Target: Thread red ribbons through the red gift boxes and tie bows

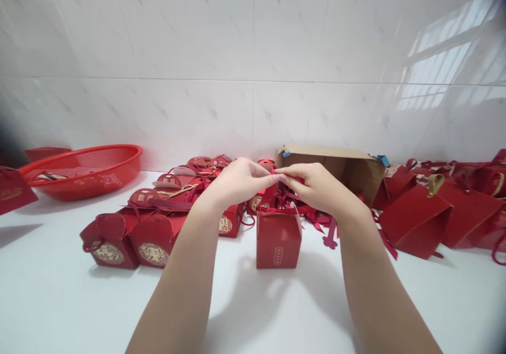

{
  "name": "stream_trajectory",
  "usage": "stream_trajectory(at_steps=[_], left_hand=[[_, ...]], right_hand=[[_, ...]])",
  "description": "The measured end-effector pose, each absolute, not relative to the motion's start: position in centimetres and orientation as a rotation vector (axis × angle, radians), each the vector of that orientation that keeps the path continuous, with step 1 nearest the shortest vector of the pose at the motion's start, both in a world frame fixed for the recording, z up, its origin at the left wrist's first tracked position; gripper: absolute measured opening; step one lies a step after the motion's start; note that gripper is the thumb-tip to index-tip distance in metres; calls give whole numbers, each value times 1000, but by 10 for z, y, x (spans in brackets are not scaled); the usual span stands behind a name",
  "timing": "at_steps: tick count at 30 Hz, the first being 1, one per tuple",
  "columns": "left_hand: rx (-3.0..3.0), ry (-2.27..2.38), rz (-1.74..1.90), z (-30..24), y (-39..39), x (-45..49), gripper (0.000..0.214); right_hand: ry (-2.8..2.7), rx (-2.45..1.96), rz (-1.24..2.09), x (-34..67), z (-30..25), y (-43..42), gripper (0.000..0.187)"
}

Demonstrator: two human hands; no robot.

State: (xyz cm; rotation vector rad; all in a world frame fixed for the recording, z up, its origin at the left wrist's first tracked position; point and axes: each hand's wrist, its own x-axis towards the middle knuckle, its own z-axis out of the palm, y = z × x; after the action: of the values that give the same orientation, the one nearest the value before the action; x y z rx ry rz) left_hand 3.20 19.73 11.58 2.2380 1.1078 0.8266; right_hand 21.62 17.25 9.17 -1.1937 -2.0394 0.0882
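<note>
Plainly, the first risk lies to the left of the brown cardboard box, where medallion-printed gift boxes stand on its near side: a wide sweep of the left forearm could tip one, as they are packed close. In front of the cardboard box's left end, the left hand and right hand come together with fingertips pinched; I cannot tell whether anything is caught between them. If it is a strip of ribbon, it could slip out because it is narrow and smooth, and an uneven pull could twist or lift the plain red gift carton, which is probably light. Just in front of the cardboard box's middle, a flower-ended tag could snag on the right forearm, since the two appear so near each other.

The carton itself stands upright on the white tabletop, in front of the cardboard box's left end and on the person's side of it. Its front panel, with a small printed label, faces the person. The long axis seems vertical, though only slightly longer than the width; the top edge runs left to right.
</note>
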Motion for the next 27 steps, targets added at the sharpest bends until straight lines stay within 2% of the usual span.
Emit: stream_trajectory(at_steps=[6, 10, 14, 21, 27], left_hand=[[2478, 1378, 1042, 109, 182, 38, 32], [2559, 1536, 1212, 86, 172, 25, 32], [2543, 1759, 1186, 58, 167, -10, 35], [2459, 2042, 870, 6, 174, -30, 40], [2353, 2079, 680, -17, 175, -28, 49]], right_hand=[[-1741, -1026, 240, 218, 86, 179, 31], [-1520, -1128, 254, 233, 72, 169, 36], [-1394, -1322, 180, 265, 35, 158, 44], [-1276, -1420, 368, 303, -51, 156, 51], [-1248, -1424, 475, 297, -73, 157, 44]])
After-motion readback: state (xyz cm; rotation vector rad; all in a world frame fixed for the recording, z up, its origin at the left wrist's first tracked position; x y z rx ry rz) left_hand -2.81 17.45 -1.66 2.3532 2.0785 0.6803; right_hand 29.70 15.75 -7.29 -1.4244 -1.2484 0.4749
